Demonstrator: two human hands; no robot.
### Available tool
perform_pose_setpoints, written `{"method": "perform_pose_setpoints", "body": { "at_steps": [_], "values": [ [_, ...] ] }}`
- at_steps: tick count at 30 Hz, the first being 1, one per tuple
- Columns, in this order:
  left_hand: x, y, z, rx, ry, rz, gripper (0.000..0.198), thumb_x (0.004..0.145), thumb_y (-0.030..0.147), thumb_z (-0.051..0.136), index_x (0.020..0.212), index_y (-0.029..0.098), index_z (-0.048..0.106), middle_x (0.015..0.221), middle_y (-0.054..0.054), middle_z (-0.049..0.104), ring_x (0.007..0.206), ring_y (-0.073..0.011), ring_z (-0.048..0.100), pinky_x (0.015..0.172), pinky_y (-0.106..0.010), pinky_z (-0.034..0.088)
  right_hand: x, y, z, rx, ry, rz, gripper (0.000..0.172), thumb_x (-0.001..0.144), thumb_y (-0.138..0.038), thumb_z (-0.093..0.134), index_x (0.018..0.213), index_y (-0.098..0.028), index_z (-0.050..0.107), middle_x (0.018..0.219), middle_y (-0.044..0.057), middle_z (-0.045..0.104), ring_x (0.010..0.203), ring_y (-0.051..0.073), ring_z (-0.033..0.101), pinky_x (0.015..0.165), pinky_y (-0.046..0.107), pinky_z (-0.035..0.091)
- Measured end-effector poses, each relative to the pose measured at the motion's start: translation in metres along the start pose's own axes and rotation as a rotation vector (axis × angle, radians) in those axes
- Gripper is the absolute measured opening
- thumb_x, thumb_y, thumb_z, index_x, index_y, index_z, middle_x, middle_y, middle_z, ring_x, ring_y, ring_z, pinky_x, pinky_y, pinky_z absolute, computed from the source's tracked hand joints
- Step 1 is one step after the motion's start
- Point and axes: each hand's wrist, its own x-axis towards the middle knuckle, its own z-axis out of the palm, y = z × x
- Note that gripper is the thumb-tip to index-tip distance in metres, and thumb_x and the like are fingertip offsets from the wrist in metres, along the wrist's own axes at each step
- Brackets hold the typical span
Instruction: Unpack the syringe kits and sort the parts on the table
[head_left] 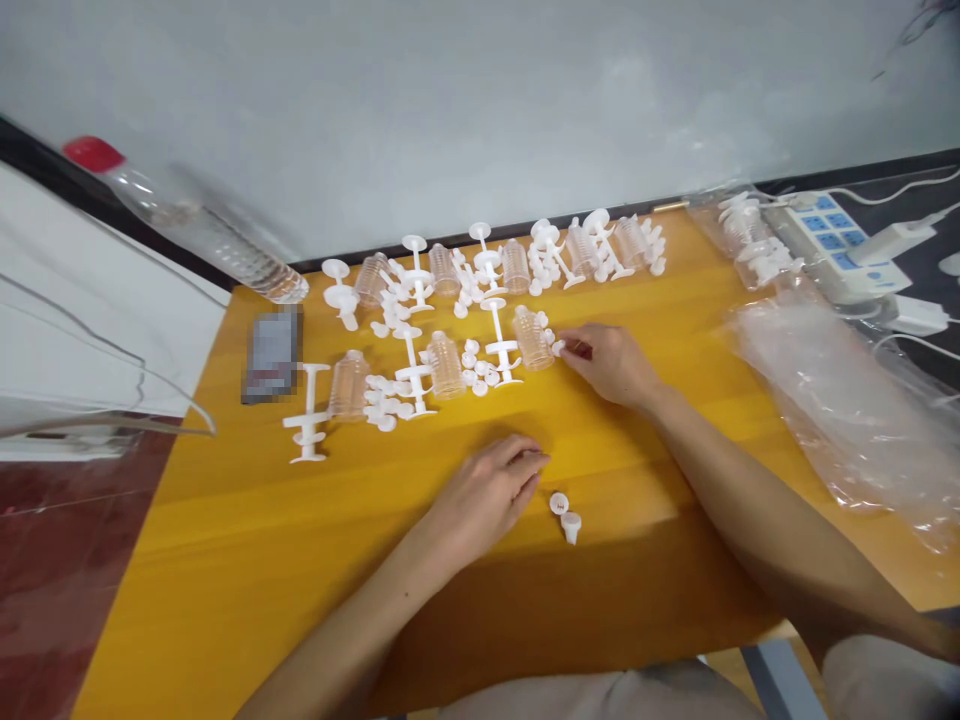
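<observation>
right hand [611, 362]: fingertips pinched on small white cap [559, 348] beside ribbed bottle [532, 338] | left hand [491, 492]: loosely curled, holding nothing, two caps [565, 516] just right of it

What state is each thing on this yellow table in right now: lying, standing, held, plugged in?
Left hand: palm down on the yellow wooden table, holding nothing visible.
Right hand: fingertips pinching a small white plastic piece.
Ribbed clear plastic bottle: lying on its side beside that piece.
Two small white caps: loose, untouched.
Clear water bottle with red cap: capped, tilted.
White power strip: plug inserted.
Clear plastic bag: crumpled, lying flat.
</observation>
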Motion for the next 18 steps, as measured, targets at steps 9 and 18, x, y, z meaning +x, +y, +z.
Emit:
{"method": "perform_pose_setpoints", "body": {
  "at_steps": [9, 18],
  "values": [
    [0.030, 0.011, 0.001, -0.856, 0.197, -0.444, 0.029, 0.096, 0.046, 0.068, 0.099, 0.017, 0.065, 0.091, -0.004, 0.077, 0.079, -0.0145, 0.072, 0.071, -0.026, 0.059, -0.080, -0.061, -0.020, 0.405, -0.080, -0.249, 0.031, 0.095, -0.032, 0.072, 0.125, -0.025, 0.074, 0.099, 0.003, 0.075, 0.077, 0.012, 0.069, 0.072, 0.026, 0.059],
    [0.002, 0.009, -0.003, -0.456, -0.005, -0.196, 0.033, 0.096, 0.032, 0.070, 0.128, 0.025, 0.070, 0.134, -0.009, 0.072, 0.118, -0.0230, 0.071, 0.100, -0.039, 0.060, -0.048, -0.009, -0.023, 0.164, 0.112, 0.058, 0.009, 0.093, -0.029, 0.073, 0.099, -0.024, 0.077, 0.095, 0.002, 0.078, 0.077, 0.014, 0.071, 0.077, 0.029, 0.060]
  ]
}}
